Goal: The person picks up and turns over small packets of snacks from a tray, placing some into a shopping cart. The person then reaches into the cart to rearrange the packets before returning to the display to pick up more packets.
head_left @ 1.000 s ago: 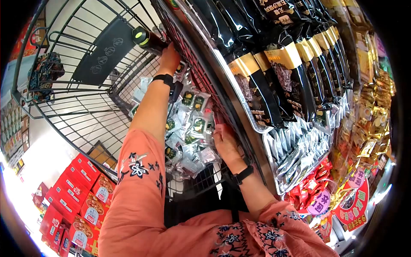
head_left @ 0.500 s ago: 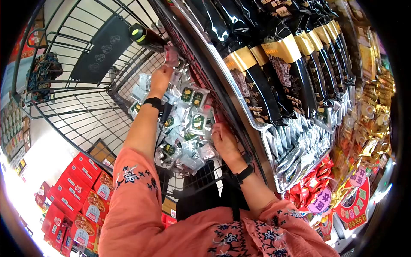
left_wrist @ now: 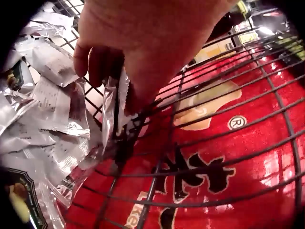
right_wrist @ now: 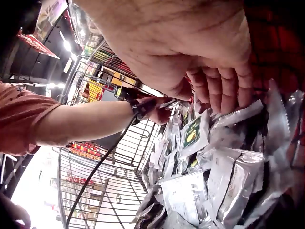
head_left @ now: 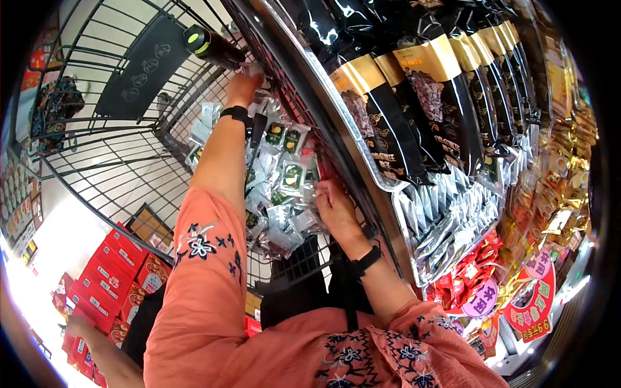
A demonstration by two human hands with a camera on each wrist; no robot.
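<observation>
Small silver packets (head_left: pixel 284 174), some with green labels, lie heaped in a wire shopping cart (head_left: pixel 123 187). At the far end of the heap, my left hand (head_left: pixel 244 87) pinches a silver packet (left_wrist: pixel 109 112) beside the cart's wire side. A dark bottle (head_left: pixel 223 53) with a yellow-green top lies just beyond that hand. My right hand (head_left: pixel 334 205) rests at the near right edge of the heap, against the cart's side. Its fingers (right_wrist: pixel 214 88) hang loosely bent over the packets in the right wrist view.
Right of the cart, a shelf holds black bags (head_left: pixel 446 97) with gold bands and a tray of silver packets (head_left: pixel 446 220). Red boxes (head_left: pixel 103 278) are stacked at lower left. Another person's arm (head_left: pixel 103 349) reaches in there. A patterned bag (head_left: pixel 57 116) hangs at the cart's left.
My left hand came back toward the heap's middle, then moved out again to the far end near the bottle. My right hand stayed nearly in place. Another person's arm has appeared at lower left.
</observation>
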